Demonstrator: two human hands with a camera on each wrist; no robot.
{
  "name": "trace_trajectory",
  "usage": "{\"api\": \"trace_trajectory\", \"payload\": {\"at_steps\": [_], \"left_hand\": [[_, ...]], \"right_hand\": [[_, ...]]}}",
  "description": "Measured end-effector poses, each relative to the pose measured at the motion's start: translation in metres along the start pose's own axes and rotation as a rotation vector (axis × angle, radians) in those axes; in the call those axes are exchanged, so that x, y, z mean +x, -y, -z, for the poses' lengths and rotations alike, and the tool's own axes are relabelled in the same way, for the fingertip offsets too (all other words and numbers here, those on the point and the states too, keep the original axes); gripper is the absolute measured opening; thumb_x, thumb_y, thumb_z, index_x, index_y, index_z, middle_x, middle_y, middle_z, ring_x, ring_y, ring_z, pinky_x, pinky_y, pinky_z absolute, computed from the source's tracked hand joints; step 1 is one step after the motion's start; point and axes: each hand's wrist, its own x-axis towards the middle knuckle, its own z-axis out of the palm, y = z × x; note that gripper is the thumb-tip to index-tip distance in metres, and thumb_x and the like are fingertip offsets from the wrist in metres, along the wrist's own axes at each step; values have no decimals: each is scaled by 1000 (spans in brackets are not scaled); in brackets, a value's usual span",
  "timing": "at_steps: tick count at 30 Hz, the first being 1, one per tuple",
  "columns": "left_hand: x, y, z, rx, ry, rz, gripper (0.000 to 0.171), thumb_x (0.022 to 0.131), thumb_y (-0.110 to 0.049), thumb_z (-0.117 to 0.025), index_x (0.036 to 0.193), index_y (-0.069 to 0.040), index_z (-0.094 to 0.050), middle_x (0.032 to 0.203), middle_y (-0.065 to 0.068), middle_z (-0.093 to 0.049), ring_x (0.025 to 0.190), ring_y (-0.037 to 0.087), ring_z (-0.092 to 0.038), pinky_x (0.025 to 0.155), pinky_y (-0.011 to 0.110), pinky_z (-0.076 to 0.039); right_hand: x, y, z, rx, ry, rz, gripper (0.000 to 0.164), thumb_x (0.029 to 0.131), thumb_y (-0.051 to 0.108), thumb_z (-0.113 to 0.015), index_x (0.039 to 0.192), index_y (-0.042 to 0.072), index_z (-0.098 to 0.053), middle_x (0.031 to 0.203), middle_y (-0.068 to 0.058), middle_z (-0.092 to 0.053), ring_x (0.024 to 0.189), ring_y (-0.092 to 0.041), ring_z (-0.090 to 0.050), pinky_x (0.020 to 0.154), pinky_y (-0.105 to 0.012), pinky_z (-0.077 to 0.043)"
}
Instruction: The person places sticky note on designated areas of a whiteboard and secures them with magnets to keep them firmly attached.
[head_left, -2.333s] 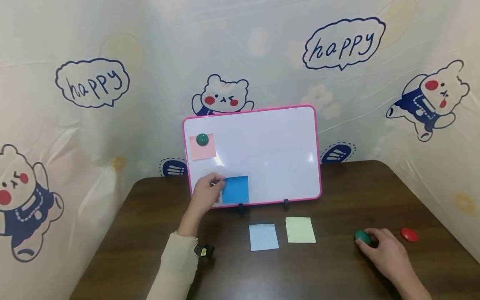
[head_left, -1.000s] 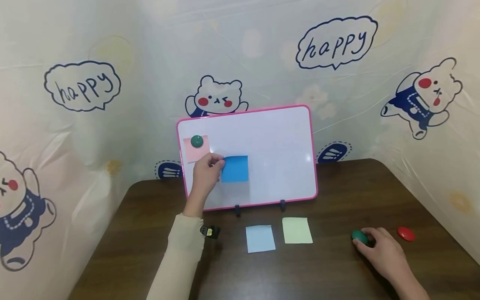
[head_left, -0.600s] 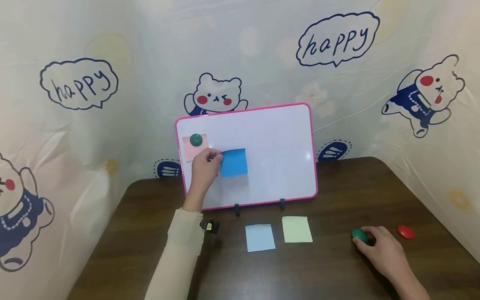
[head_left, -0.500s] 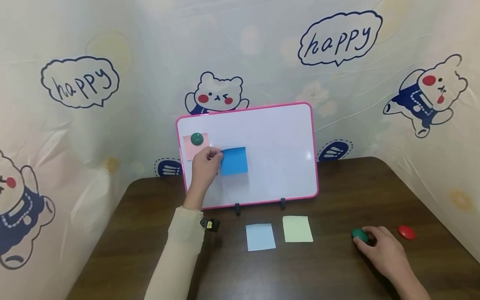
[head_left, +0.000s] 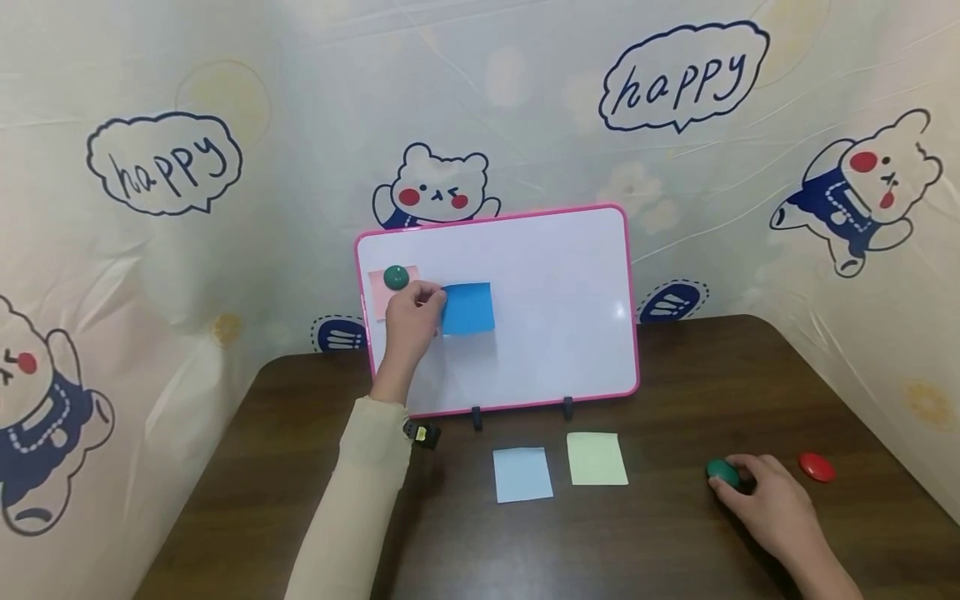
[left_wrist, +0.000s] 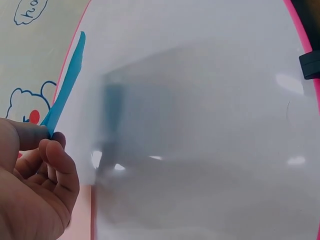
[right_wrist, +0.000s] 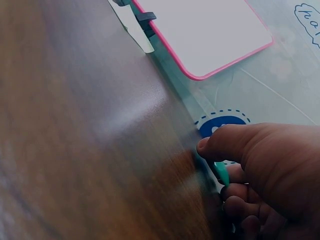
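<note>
Before the whiteboard point(head_left: 555, 308): left hand point(head_left: 409, 323) is pinching blue sticky note point(head_left: 468, 309) by upper-left corner | likely handling light, floppy, edges suiting | rightward, on table point(head_left: 637, 542): right hand point(head_left: 776, 504) is gripping round green magnet point(head_left: 721, 472) | probably hard, slick, sides suiting

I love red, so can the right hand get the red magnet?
Probably yes: nothing covers the red magnet, lying on the table close beside the right hand. But that hand holds a green magnet, which may need putting down first.
</note>
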Motion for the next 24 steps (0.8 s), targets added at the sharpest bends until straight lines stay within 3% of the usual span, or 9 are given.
{"api": "trace_trajectory", "payload": {"at_steps": [13, 24], "left_hand": [[10, 0, -4, -11, -4, 13, 31, 102, -35, -59, 118, -9, -68, 109, 6, -62, 95, 24, -60, 78, 33, -57], [28, 2, -11, -23, -112, -19, 24, 103, -25, -61, 116, -7, -69, 113, 6, -64, 104, 21, -57, 94, 32, -51]], "right_hand": [[1, -1, 0, -5, 2, 0, 51, 93, 34, -72, 119, -9, -63, 103, -17, -60, 87, -29, -60, 67, -44, -49], [2, 0, 0, -5, 21, -13, 54, 94, 36, -71, 121, -9, -62, 105, -17, -60, 88, -30, -60, 69, -48, -50]]}}
